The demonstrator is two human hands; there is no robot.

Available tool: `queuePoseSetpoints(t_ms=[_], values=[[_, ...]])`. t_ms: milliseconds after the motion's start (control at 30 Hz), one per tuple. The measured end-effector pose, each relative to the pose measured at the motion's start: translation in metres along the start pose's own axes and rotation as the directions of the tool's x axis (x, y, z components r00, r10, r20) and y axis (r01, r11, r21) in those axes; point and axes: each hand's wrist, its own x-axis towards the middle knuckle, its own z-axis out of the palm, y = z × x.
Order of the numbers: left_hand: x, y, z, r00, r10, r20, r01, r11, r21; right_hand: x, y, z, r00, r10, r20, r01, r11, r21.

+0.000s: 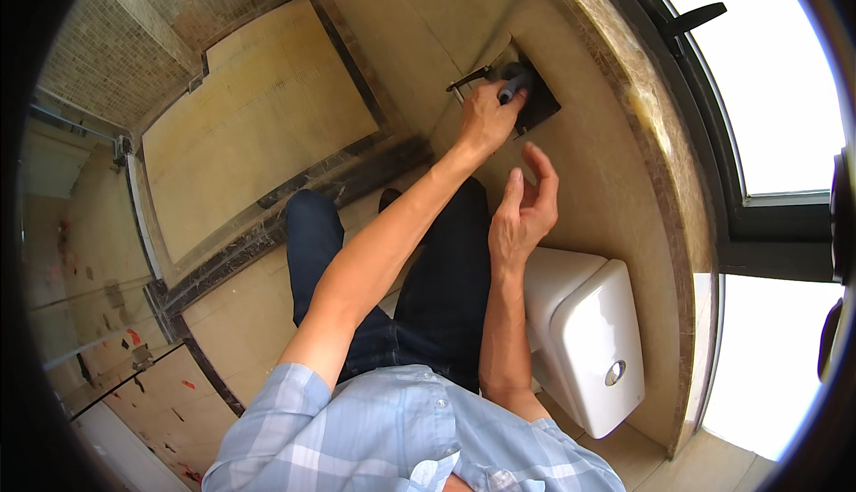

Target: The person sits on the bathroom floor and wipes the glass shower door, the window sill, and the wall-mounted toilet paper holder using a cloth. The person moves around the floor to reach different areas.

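My left hand [491,110] reaches forward and grips the end of a grey plastic pipe or hose [515,84]. The pipe runs into a dark rectangular opening [540,102] low in the tiled wall; its far end is lost in shadow. Beside my left fingers, a dark metal bracket [469,80] juts out at the opening's edge. My right hand [525,214] is raised just short of the opening, thumb and fingers curved apart, with nothing in it. Below that hand stands a white toilet cistern [595,338] with a round chrome flush button [614,373].
A shower floor [261,131] with a dark stone kerb [267,224] lies ahead on the left. Glass shower panels [87,244] stand at far left. A marble sill [642,104] and a dark-framed window [776,238] run along the right. My knees [314,214] are bent before me.
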Motion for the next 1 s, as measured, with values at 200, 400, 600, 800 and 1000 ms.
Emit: queuePoseSetpoints(t_ms=[200, 400, 600, 800, 1000], values=[[-0.046, 0.000, -0.019, 0.894, -0.266, 0.360, 0.406, 0.820, -0.403, 0.023, 0.015, 0.011, 0.978, -0.166, 0.123, 0.197, 0.930, -0.310], [-0.076, -0.004, -0.061, 0.989, -0.101, 0.112, 0.107, 0.993, -0.055, 0.014, 0.028, 0.038, 0.943, -0.262, 0.204, 0.308, 0.920, -0.243], [-0.104, -0.005, -0.099, 0.937, -0.325, -0.132, 0.258, 0.894, -0.366, 0.052, -0.013, 0.042, 0.823, -0.564, 0.061, 0.528, 0.723, -0.446], [-0.114, 0.006, -0.096, 0.929, -0.369, -0.021, 0.302, 0.791, -0.532, 0.115, 0.000, 0.075, 0.384, -0.715, 0.584, 0.877, 0.085, -0.473], [-0.137, -0.019, -0.098, 0.898, -0.440, -0.009, 0.372, 0.771, -0.517, 0.128, 0.073, 0.040, 0.281, -0.483, 0.829, 0.930, -0.078, -0.360]])
